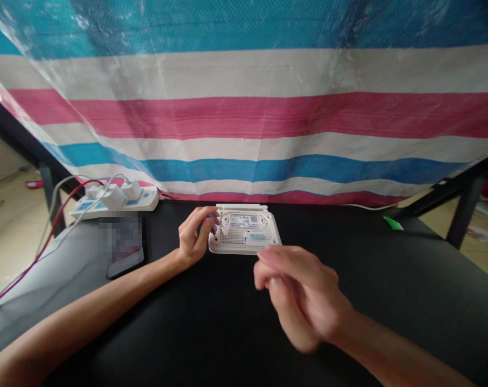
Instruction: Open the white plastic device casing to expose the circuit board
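White router (244,231), or a box much like one, lies flat with its underside up at the centre of the frame, on the black table (211,328). A printed label (240,221) and a bluish sticker (255,237) show among rows of vent holes, and slim white bars, probably antennas (241,207), run along its far edge. The left hand (193,236) is at the box's left end, thumb and fingers curved with a narrow gap between them; something small and purplish shows there, but I cannot tell what it is, nor whether the fingers grip it or merely rest against the casing. The right hand (302,295), right of centre and lower in the frame, is blurred, its fingers drawn in close; whether they pinch anything is hidden. It overlaps the box's near right corner in this view, yet seems raised and apart from it. The casing looks like thin, stiff plastic, so the box should be light, slide readily on the smooth table and need steadying. Its short side walls look like the best hold, a palm at each end; the antennas and their joints would probably be the fragile part and poor handles. At the left of the frame a phone (126,263) lies partly behind a pixelated patch, below a power strip (149,200) with chargers (113,197) plugged in; a green scrap (393,223) lies toward the right.
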The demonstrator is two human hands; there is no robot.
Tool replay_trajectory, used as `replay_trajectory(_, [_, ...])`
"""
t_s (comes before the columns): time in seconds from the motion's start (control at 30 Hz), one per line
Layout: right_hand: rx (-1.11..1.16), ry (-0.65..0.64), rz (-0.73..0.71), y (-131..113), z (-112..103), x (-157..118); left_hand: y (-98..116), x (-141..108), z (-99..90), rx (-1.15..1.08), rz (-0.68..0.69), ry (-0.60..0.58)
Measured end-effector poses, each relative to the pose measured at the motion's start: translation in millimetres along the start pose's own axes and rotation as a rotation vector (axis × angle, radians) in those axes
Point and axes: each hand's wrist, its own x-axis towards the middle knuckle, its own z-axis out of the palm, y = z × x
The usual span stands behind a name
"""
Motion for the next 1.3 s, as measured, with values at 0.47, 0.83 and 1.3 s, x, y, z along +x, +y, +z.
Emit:
replay_trajectory(0.47, [-0.364, -0.177, 0.296, 162.5, 14.4, -27.5, -4.7, -3.0, 2.6, 0.042, 0.07, 0.04])
replay_trajectory(0.83, [-0.274, -0.112, 0.366, 161.9, 14.4, -29.4, -3.1, 0.5, 2.1, 0.075, -0.004, 0.095])
replay_trajectory(1.3, [-0.265, -0.08, 0.331, 161.8, 15.3, -29.5, 9.8, 8.0, -2.1, -0.05, -0.054, -0.063])
